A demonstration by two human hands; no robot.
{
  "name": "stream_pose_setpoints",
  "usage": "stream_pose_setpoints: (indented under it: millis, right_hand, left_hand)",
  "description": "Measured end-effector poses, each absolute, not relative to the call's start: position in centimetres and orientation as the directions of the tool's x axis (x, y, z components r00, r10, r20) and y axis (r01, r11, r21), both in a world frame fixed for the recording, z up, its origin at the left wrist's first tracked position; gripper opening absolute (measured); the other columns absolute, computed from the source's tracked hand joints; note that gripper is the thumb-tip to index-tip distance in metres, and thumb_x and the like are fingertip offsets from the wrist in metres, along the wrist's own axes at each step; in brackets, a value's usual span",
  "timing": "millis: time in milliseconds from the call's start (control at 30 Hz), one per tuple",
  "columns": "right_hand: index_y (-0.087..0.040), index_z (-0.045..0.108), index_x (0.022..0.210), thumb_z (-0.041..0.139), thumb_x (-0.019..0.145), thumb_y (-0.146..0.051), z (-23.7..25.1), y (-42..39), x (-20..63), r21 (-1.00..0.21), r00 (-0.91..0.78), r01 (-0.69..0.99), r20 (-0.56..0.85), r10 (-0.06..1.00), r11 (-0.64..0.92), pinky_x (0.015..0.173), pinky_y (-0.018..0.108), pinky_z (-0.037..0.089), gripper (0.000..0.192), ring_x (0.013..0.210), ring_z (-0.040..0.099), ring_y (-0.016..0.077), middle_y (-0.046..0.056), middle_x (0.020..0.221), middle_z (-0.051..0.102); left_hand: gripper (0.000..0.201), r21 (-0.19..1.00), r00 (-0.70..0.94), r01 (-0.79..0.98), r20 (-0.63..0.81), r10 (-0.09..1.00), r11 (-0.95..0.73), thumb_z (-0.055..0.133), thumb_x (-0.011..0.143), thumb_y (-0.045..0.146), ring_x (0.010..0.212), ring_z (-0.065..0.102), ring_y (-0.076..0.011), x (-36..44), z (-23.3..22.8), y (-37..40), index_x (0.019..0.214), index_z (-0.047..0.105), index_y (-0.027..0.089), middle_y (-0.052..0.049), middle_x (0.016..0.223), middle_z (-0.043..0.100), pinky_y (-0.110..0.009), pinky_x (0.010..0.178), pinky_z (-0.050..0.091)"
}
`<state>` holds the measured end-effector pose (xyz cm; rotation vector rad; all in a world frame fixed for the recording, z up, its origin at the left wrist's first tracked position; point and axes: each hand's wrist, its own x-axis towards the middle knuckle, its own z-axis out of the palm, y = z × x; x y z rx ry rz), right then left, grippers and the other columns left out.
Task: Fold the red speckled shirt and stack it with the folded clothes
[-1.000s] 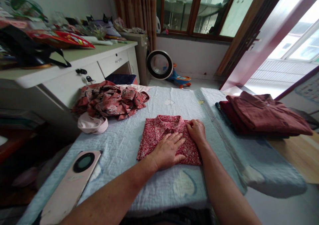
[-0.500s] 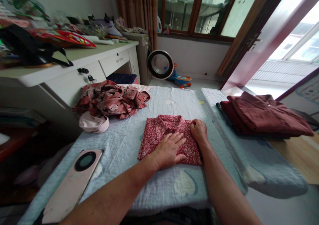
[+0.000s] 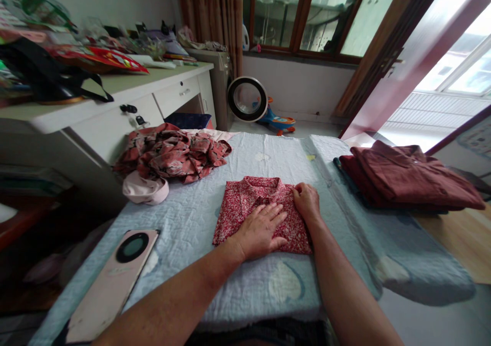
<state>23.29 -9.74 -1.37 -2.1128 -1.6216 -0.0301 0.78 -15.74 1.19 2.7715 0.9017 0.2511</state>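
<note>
A red-and-white patterned shirt [image 3: 233, 213] lies folded into a flat rectangle on the light blue quilted cover [image 3: 184, 264], its collar at the far edge. My left hand [image 3: 263, 228] rests flat across the shirt's middle, fingers stretched toward the right. At the shirt's far right corner, my right hand [image 3: 306, 200] has its fingers curled together on the fabric edge. The cloth under both palms is hidden.
On the left are a crumpled red floral garment [image 3: 172, 154], a pale pink band [image 3: 146, 188] and a pink phone-shaped case [image 3: 111, 284]. A stack of folded dark red clothes [image 3: 412, 177] sits at right. A cluttered white desk [image 3: 141, 106] borders the cover.
</note>
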Motion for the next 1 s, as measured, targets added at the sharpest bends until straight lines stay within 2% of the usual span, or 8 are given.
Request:
stream_pose_setpoints:
  millis: [200,467,633,1000]
  right_hand:
    - [-0.017,0.069,0.087,0.049,0.085,-0.017,-1.6,-9.7,23.5,-0.372,0.296,0.912,0.309,0.904,-0.172,0.082,0.028,0.038,0.02,0.085,0.058,0.0189,0.008,0.089,0.069]
    - [-0.017,0.068,0.085,0.051,0.087,-0.028,-1.7,-9.9,23.3,-0.376,0.287,0.915,0.348,0.892,-0.148,0.082,0.029,0.038,0.02,0.084,0.057,0.0194,0.007,0.085,0.068]
    - [-0.017,0.068,0.086,0.056,0.086,-0.028,-1.5,-10.1,22.7,-0.312,0.3,0.931,0.36,0.883,-0.189,0.081,0.029,0.037,0.016,0.084,0.056,0.0198,0.008,0.087,0.067]
    - [-0.016,0.068,0.092,0.05,0.089,-0.024,-0.6,-10.8,21.8,-0.197,0.281,0.954,0.324,0.904,-0.226,0.081,0.031,0.035,0.019,0.088,0.056,0.0222,0.011,0.094,0.067]
  left_hand:
    - [0.071,0.254,0.799,0.559,0.093,0.595,-0.79,0.036,0.094,0.066,0.151,0.019,-0.0245,0.8,1.3,-15.8,0.152,0.032,0.023,-0.007,0.163,0.028,-0.045,0.12,0.018]
    - [0.07,0.264,0.791,0.561,0.108,0.602,-0.785,0.035,0.095,0.066,0.15,0.022,-0.0246,0.9,1.1,-15.8,0.151,0.033,0.023,-0.008,0.162,0.029,-0.045,0.12,0.018]
    - [0.069,0.267,0.792,0.564,0.093,0.604,-0.781,0.039,0.095,0.063,0.15,0.023,-0.0257,0.9,1.5,-15.9,0.151,0.034,0.022,-0.009,0.162,0.029,-0.046,0.12,0.019]
    - [0.069,0.276,0.789,0.565,0.094,0.607,-0.777,0.041,0.095,0.061,0.15,0.024,-0.0259,0.8,2.2,-16.1,0.149,0.036,0.02,-0.01,0.16,0.032,-0.046,0.12,0.021]
